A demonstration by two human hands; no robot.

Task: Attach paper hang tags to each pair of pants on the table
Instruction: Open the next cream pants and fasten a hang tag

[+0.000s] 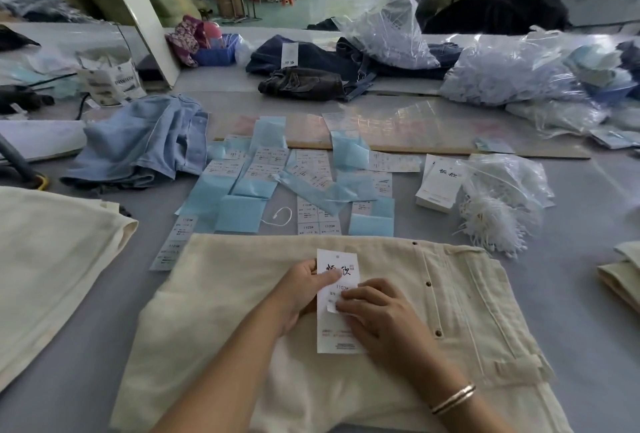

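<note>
Cream pants (242, 311) at the table's near edge; left hand (304, 289) pinches the hang tag (337, 294), right hand (377, 311) pinches a sticker (335, 306) that may go on crooked.

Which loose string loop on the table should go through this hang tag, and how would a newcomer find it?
Start at the cream pants spread in front of the person, then look just beyond their far edge to the blue and white label sheets. The single white string loop lies on bare grey table between those sheets. Unlike the heaped strings at the right, it lies alone.
</note>
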